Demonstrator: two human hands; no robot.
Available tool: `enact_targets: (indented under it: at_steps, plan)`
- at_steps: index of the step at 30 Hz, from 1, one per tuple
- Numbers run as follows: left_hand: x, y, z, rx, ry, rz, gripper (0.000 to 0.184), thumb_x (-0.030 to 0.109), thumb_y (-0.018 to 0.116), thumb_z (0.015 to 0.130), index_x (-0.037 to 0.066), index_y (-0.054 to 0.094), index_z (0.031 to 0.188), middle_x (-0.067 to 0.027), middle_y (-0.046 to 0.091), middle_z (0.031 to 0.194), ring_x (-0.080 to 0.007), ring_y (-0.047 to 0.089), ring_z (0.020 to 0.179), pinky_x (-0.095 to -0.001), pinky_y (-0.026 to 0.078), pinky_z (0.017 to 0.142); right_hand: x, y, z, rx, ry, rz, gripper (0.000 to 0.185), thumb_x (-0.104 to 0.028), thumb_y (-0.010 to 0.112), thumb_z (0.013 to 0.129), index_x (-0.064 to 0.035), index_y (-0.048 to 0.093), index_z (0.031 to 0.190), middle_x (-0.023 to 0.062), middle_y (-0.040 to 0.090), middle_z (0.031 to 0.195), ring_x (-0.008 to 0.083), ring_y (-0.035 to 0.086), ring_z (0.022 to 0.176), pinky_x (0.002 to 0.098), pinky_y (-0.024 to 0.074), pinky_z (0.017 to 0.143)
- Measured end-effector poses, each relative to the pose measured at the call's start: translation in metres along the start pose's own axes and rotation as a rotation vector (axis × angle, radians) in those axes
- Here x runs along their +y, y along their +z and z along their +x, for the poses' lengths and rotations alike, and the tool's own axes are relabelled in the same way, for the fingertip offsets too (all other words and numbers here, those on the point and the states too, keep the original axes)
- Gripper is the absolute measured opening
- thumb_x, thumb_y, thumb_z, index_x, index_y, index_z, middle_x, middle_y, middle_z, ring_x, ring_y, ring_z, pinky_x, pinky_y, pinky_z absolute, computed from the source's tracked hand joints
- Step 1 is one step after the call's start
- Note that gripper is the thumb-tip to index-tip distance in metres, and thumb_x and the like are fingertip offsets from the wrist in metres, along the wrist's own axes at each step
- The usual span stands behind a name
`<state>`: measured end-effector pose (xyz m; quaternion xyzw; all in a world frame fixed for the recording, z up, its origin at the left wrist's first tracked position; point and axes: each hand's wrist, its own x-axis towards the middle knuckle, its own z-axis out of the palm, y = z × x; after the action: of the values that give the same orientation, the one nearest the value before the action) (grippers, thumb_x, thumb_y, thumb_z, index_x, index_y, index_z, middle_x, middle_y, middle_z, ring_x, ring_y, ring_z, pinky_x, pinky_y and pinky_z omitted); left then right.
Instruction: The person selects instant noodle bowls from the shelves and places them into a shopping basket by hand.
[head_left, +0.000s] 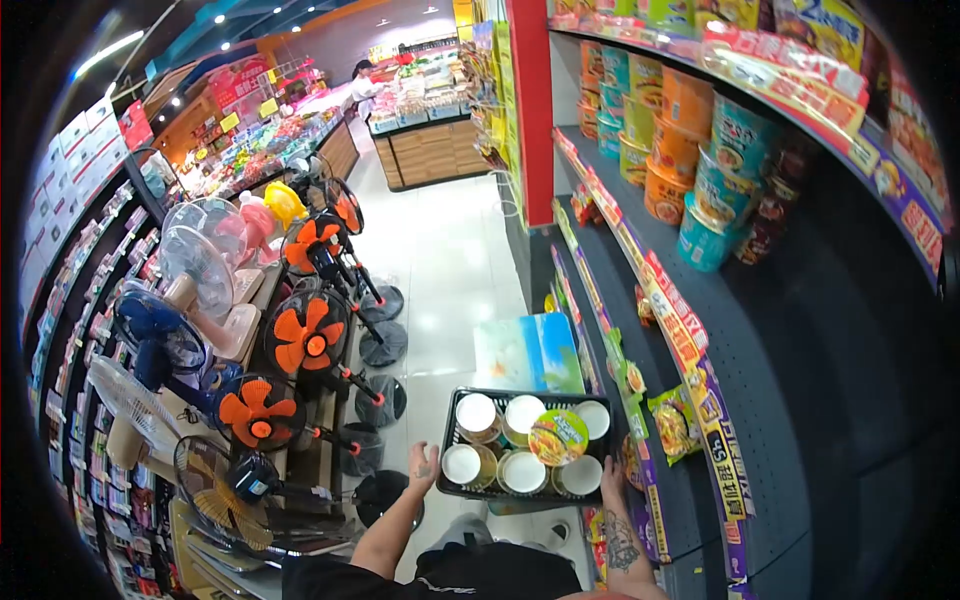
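A black plastic basket [506, 492] in front of me holds several instant noodle cups [522, 471]. Most show plain white round ends. One cup with a green and yellow printed lid [558, 437] lies on top of the others. My left hand [424, 466] is just off the basket's left side, fingers apart, holding nothing. At the right side, my right hand [612, 482] is beside the rim with fingers stretched out; whether it touches the basket is hard to tell. Beyond the basket is a blue and green printed surface [530, 352].
Shelving [760, 380] on the right carries stacked noodle tubs [680, 150] and a green snack packet [677, 425]. Standing fans [305, 335] with orange blades line the left. A tiled aisle [430, 260] runs ahead toward produce counters and a person [363, 90].
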<state>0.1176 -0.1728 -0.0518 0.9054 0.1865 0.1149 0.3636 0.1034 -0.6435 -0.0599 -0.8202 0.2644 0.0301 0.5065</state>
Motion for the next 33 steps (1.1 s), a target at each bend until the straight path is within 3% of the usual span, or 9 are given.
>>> enact_targets:
  at_steps: [4,6,7,12,20,22,24,30,33]
  plan:
    - [-0.060,0.028,0.057,-0.375,-0.306,-0.044,0.068,0.057,0.048,0.097,-0.005,0.060,0.122,-0.0237,0.066,0.112,-0.0402,0.062,0.106,-0.0461,0.049,0.092,0.108,0.038,0.072,-0.163,0.063,-0.059,0.059,-0.044,0.050,0.101,0.0095,0.060,0.125,0.0292,0.056,0.134,0.0403,0.049,0.131,0.0423,0.0352,0.112]
    - [-0.036,0.026,0.072,-0.552,-0.551,-0.216,0.074,0.065,0.042,0.096,-0.002,0.063,0.121,-0.0211,0.067,0.112,-0.0321,0.066,0.103,-0.0429,0.053,0.081,0.023,0.015,0.003,-0.035,0.072,0.335,0.058,-0.040,0.050,0.101,0.0071,0.054,0.135,0.0247,0.052,0.143,0.0355,0.044,0.138,0.0375,0.0316,0.114]
    - [-0.024,0.027,0.076,-0.537,-0.546,-0.343,0.073,0.066,0.045,0.095,0.000,0.065,0.116,-0.0169,0.070,0.104,-0.0245,0.067,0.092,-0.0377,0.053,0.072,0.010,0.012,-0.012,-0.008,0.067,0.190,0.058,-0.040,0.049,0.101,0.0056,0.053,0.137,0.0245,0.051,0.144,0.0354,0.044,0.138,0.0376,0.0316,0.114]
    - [-0.024,0.049,0.109,-0.594,-0.227,-0.228,0.074,0.067,0.055,0.091,-0.005,0.061,0.111,-0.0216,0.071,0.096,-0.0330,0.068,0.094,-0.0419,0.052,0.082,0.026,0.028,-0.081,0.216,-0.023,-0.424,0.061,-0.047,0.042,0.100,0.0008,0.054,0.137,0.0298,0.052,0.139,0.0435,0.048,0.133,0.0452,0.0384,0.109]
    - [-0.016,0.056,0.146,-0.820,-0.321,-0.195,0.076,0.064,0.056,0.091,-0.005,0.052,0.123,-0.0318,0.065,0.110,-0.0420,0.065,0.104,-0.0475,0.050,0.089,-0.008,0.076,-0.139,0.255,0.394,-0.321,0.064,-0.047,0.042,0.099,0.0038,0.054,0.136,0.0317,0.052,0.139,0.0439,0.047,0.133,0.0450,0.0375,0.110]
    - [-0.041,0.083,0.151,-0.781,-0.233,-0.176,0.069,0.060,0.054,0.094,-0.003,0.051,0.123,-0.0331,0.063,0.114,-0.0450,0.063,0.108,-0.0482,0.048,0.092,-0.015,0.081,-0.145,0.272,0.426,-0.296,0.064,-0.047,0.042,0.099,0.0045,0.054,0.135,0.0322,0.052,0.139,0.0439,0.047,0.133,0.0450,0.0372,0.111]
    - [-0.047,0.084,0.152,-0.718,-0.036,-0.219,0.062,0.057,0.055,0.094,-0.003,0.055,0.114,-0.0251,0.066,0.101,-0.0348,0.066,0.094,-0.0452,0.051,0.081,-0.020,0.084,-0.154,0.290,0.453,-0.255,0.065,-0.047,0.042,0.099,0.0053,0.054,0.135,0.0327,0.052,0.139,0.0440,0.047,0.133,0.0450,0.0370,0.111]
    - [-0.009,0.070,0.155,-0.859,0.002,-0.159,0.054,0.050,0.057,0.094,-0.001,0.056,0.113,-0.0293,0.064,0.113,-0.0440,0.060,0.107,-0.0466,0.046,0.093,-0.013,0.082,-0.193,0.402,0.535,-0.069,0.067,-0.048,0.042,0.099,0.0075,0.054,0.134,0.0342,0.051,0.138,0.0443,0.047,0.133,0.0449,0.0363,0.112]
    - [0.025,0.071,0.131,-0.882,0.135,-0.233,0.050,0.047,0.060,0.093,-0.002,0.059,0.104,-0.0263,0.066,0.102,-0.0412,0.062,0.096,-0.0459,0.048,0.087,0.014,0.077,-0.239,0.525,0.631,0.106,0.068,-0.048,0.042,0.098,0.0086,0.054,0.133,0.0349,0.051,0.138,0.0444,0.047,0.133,0.0448,0.0359,0.112]
